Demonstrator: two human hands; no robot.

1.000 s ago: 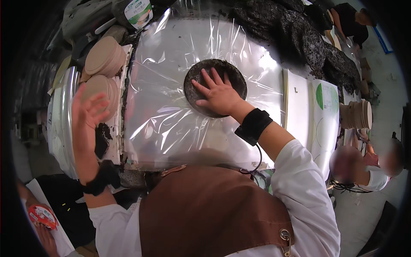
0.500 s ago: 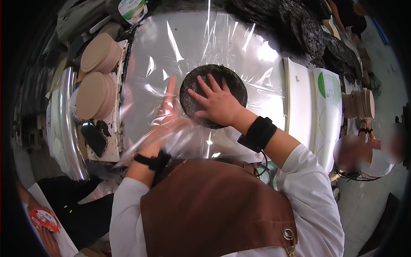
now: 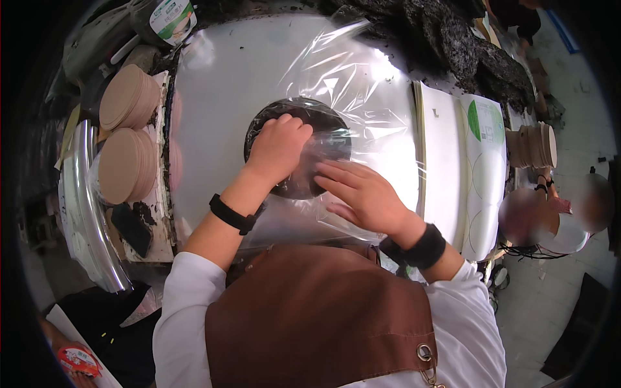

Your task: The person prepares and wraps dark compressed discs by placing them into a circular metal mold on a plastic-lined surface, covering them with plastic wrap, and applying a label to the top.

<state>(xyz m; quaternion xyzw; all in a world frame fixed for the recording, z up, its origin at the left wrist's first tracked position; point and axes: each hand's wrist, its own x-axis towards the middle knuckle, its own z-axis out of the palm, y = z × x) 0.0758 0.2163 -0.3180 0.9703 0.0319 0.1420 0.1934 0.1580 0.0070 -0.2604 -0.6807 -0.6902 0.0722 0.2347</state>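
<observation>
Since the last frame: L hand [image 3: 281, 145] has come up onto the dark disc [image 3: 325, 126], R hand [image 3: 363, 193] has slid off its middle to the lower-right edge, & the clear film [image 3: 336, 84] has left the L side of the shiny work surface [image 3: 220, 84]. Nearest: brown apron [image 3: 317, 317], then both hands. R fingers straight, loosely spread, nothing gripped; L fingers curled over the disc top, can't tell if they pinch film. Disc sits mid-surface, film over part of it, loose folds off to upper R. Risks, my guess: film tears if yanked; creases trap air if not smoothed; disc edge crumbles if L knuckles press hard. Beyond: dark clumpy pile [image 3: 446, 52], a few bits scattered nr it.
</observation>
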